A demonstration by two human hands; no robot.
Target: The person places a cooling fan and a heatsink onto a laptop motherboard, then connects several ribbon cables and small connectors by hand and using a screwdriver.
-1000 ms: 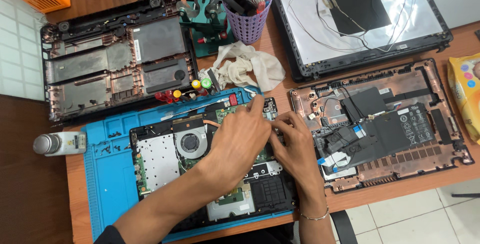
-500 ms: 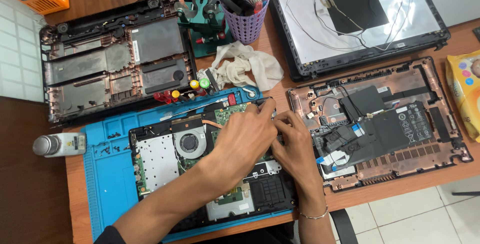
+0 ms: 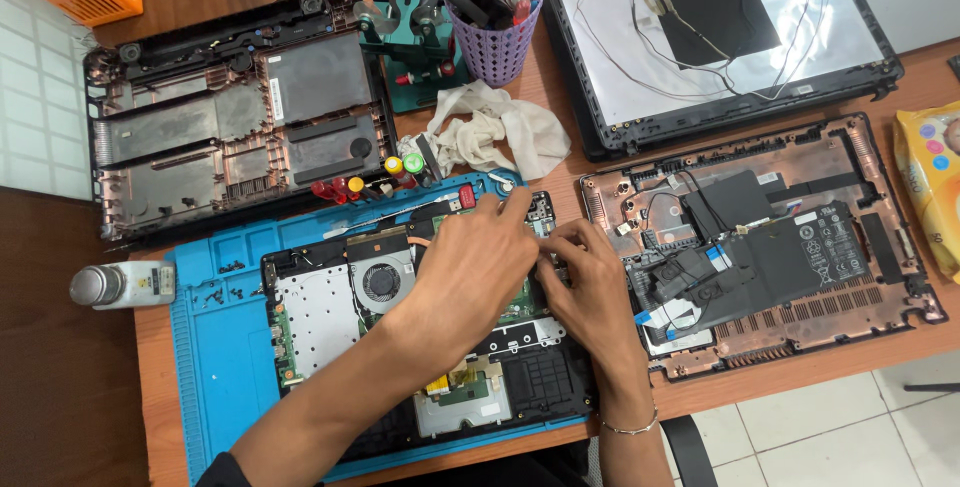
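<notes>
Bench edge at far left is bordered by dark wood, where a grey capped bottle [image 3: 122,284] lies on its side just beside the blue work mat [image 3: 215,367]. A narrow bare strip of mat is left along the mat's left side, with small loose screws scattered near its upper corner. Behind the mat, a stripped black laptop base [image 3: 230,117] is placed, its front edge close to the mat's rear edge. On the mat, the opened laptop chassis [image 3: 330,322] is seated, with its round fan [image 3: 380,282] exposed left of centre. The left hand [image 3: 470,267] is laid palm down across the chassis, fingers extended together toward the upper right corner of the board. The right hand [image 3: 590,287] is positioned just beside it, fingers curled and pressed together at the same area; whether a part is pinched cannot be told, as the contact point is hidden by the hands. The board area being worked thus lies directly under both sets of fingertips. Behind the hands, a white rag [image 3: 500,127] and a purple tool cup [image 3: 495,42] are set. To the right, a copper-toned bottom cover [image 3: 830,147] is located just beside the chassis, leaving little clearance. At the rear right, a display lid [image 3: 620,77] with loose cables is placed
</notes>
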